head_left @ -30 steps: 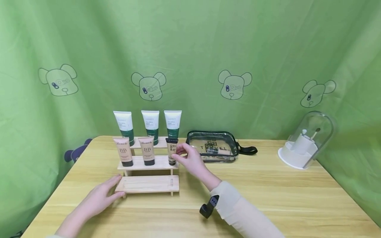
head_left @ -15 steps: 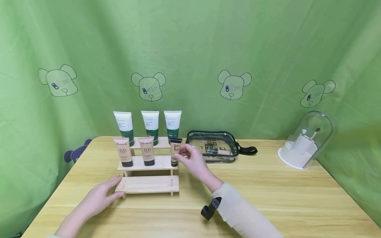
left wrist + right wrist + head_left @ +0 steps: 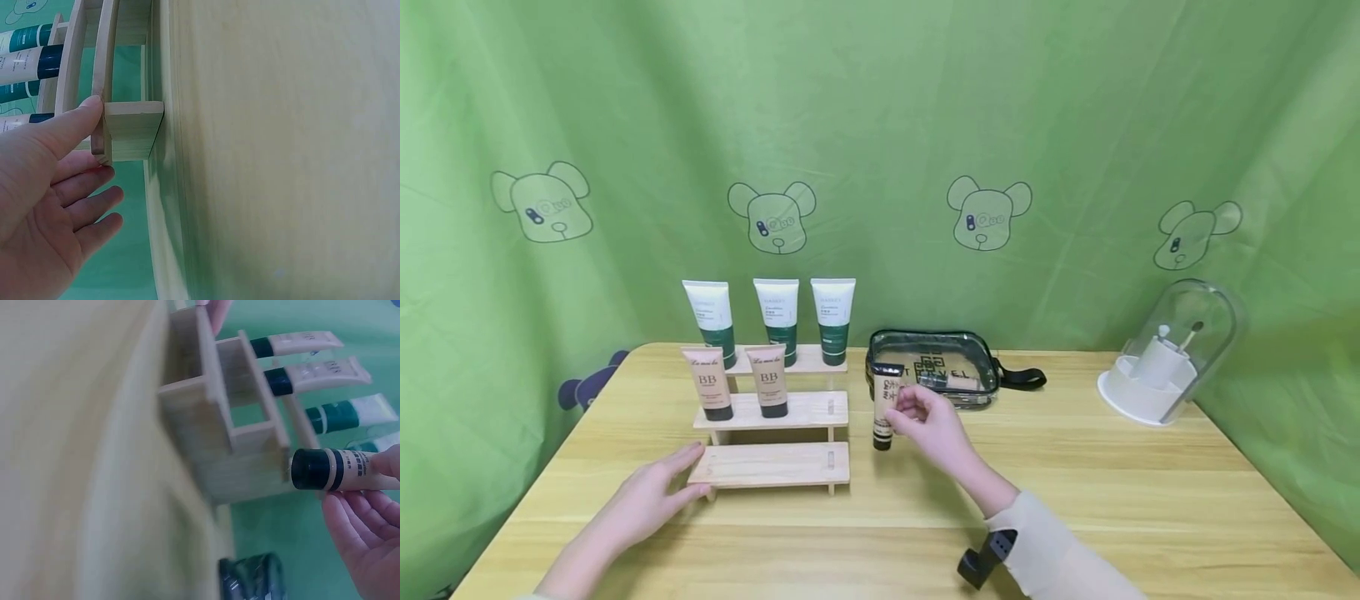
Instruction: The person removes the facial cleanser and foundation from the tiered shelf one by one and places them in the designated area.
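My right hand (image 3: 934,429) pinches a small beige cosmetic tube (image 3: 884,408) with a black cap and black top end. It holds the tube upright, cap down, just right of a three-tier wooden display stand (image 3: 775,468). In the right wrist view the tube's black cap (image 3: 309,469) points at the stand. My left hand (image 3: 643,500) grips the left end of the bottom tier, thumb (image 3: 87,115) on one face and forefinger beneath, other fingers loose. Two pink BB cream tubes (image 3: 769,383) stand on the middle tier. Three white-and-green tubes (image 3: 833,321) stand on the top tier.
Behind the held tube lies a clear zip pouch (image 3: 977,346) with black trim, a wrist strap (image 3: 1022,379) and small items inside. A white brush holder (image 3: 1138,396) under a clear dome stands at the far right. A green curtain (image 3: 880,167) hangs behind the table (image 3: 1075,500).
My right hand has lifted the small beige tube off the right end of the middle tier and carried it right and toward me. My left hand stays at the stand.
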Motion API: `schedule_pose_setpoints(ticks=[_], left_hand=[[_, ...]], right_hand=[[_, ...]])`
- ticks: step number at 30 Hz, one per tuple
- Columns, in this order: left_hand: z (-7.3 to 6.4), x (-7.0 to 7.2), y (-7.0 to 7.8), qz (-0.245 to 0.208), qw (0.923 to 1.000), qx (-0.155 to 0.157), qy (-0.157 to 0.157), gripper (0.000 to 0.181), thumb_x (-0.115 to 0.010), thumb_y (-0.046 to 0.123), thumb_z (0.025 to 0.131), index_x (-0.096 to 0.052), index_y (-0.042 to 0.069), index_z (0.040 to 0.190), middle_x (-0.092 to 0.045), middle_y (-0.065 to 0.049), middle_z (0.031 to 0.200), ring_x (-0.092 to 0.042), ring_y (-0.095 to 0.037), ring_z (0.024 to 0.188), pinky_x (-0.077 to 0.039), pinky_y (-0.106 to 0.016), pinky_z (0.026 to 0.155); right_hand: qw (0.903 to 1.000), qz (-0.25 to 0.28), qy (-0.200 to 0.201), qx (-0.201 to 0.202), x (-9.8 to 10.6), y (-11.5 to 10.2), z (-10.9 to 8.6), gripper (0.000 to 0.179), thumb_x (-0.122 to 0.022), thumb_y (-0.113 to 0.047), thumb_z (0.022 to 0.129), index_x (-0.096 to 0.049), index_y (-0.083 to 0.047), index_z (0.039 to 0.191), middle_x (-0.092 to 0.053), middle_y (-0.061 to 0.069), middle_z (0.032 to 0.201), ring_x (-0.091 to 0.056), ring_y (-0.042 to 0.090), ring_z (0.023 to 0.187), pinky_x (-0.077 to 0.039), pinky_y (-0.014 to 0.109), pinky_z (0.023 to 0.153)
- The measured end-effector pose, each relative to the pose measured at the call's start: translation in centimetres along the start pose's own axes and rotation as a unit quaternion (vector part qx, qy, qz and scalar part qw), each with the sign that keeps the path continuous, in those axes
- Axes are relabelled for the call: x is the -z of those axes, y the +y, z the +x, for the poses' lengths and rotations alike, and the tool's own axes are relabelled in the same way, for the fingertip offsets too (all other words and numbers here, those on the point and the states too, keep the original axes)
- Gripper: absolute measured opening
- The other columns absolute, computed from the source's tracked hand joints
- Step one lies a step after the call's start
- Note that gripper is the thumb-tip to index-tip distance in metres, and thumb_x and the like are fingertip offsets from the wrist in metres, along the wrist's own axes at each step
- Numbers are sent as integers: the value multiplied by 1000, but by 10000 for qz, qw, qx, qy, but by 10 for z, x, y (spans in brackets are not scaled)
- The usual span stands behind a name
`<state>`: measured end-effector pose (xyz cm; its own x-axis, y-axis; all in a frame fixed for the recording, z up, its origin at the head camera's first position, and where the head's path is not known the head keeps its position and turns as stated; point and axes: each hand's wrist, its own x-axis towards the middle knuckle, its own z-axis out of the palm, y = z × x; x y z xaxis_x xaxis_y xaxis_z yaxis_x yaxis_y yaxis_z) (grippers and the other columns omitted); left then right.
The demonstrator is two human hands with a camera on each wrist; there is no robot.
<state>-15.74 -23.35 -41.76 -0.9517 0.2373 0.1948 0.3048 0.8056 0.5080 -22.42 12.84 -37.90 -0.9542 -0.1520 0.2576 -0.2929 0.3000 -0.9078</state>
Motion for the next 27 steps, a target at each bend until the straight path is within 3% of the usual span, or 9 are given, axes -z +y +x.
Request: schedule_pose_setpoints(ticks=[7,16,22,27], left_hand=[[0,0,0,33,10000,-7,17,59,-66,27,85,-48,-10,127,-45,-25,131,-44,-43,117,-33,-56,98],[0,0,2,19,10000,-29,33,58,-66,27,85,-48,-10,126,-45,-26,130,-44,-43,117,-33,-56,98],[0,0,1,-7,10000,41,-21,58,-66,26,85,-47,-9,128,-44,-25,132,-43,-43,118,-32,-56,98],[0,0,1,-16,10000,21,-7,59,-66,26,85,-47,-9,128,-44,-25,131,-43,-44,117,-32,-56,98]], right_hand=[[9954,-3,-352,-894,13,29,-9,17,-68,-3,79,-59,5,91,-60,7,79,-57,16,69,-54,25,63],[9789,413,-1048,-1706,19,52,-10,32,-65,-7,81,-51,9,105,-62,12,76,-59,18,60,-56,33,55],[9716,369,-1212,-1999,16,62,-6,42,-65,-7,82,-44,8,116,-60,13,72,-57,17,53,-56,33,49],[9707,215,-1331,-1989,15,65,-2,45,-66,-10,83,-42,9,117,-59,13,71,-55,15,46,-54,31,45]])
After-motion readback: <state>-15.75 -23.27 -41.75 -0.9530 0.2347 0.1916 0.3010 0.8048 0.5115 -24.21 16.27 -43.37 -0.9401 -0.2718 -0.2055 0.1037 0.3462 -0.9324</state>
